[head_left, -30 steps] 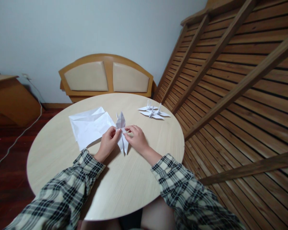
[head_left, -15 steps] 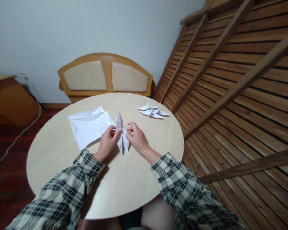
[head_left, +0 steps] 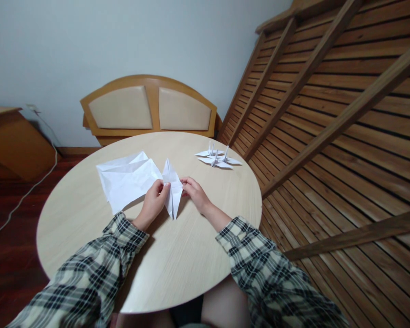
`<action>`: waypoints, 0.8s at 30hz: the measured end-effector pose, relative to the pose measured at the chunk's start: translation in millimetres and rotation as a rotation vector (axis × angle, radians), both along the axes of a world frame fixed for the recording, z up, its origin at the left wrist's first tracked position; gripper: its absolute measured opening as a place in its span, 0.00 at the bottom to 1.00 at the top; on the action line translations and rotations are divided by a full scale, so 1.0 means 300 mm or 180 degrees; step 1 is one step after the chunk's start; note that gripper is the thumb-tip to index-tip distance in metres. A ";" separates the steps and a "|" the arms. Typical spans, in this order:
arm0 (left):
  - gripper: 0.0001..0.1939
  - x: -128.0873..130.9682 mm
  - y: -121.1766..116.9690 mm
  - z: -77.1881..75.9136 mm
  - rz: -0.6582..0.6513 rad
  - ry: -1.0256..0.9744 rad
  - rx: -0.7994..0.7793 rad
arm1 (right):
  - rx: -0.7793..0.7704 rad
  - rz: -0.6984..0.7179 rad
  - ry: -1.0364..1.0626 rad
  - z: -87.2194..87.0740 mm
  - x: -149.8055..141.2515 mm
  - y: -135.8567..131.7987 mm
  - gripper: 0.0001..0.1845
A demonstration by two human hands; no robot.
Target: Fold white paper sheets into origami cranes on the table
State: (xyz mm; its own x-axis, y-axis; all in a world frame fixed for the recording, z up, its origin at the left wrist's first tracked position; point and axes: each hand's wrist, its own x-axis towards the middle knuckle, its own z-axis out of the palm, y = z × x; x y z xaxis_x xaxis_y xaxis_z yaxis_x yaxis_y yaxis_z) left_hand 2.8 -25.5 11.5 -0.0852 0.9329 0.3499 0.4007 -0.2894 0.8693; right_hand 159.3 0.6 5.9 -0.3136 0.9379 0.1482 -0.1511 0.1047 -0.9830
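Observation:
A partly folded white paper [head_left: 172,193], long and pointed at both ends, is held between my two hands above the round table. My left hand [head_left: 155,199] pinches its left edge, the thumb lying on the front face. At its right edge my right hand [head_left: 196,195] grips with thumb and fingertips, some fingers curled behind and partly hidden. Creased white paper sheets [head_left: 126,180] lie on the table just left of my left hand. Beyond my right hand, several folded paper cranes [head_left: 218,158] stand close together.
The round pale table [head_left: 177,264] sits in front of my lap. Behind it is a wooden headboard [head_left: 153,109] with two cream panels. A slatted wooden frame [head_left: 328,136] leans along the right side. A white cable [head_left: 27,196] runs over the floor at left, by a wooden desk [head_left: 17,141].
The folded paper's flaps, spread apart before, now lie flatter and its face looks wider. My right hand's raised finger has come down to the paper's right edge. My left hand stays nearly in place.

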 end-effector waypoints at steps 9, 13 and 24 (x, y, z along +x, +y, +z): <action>0.13 -0.007 -0.001 -0.019 -0.0149 0.0163 0.0013 | -0.0199 -0.0265 0.0004 -0.038 -0.015 0.030 0.11; 0.25 -0.012 0.001 -0.027 -0.0196 0.0306 -0.0098 | -0.0271 -0.0303 0.0236 -0.043 -0.014 0.034 0.10; 0.17 -0.034 -0.010 0.017 0.0160 0.0670 0.0093 | -0.0602 -0.0299 0.0262 -0.028 -0.007 0.030 0.14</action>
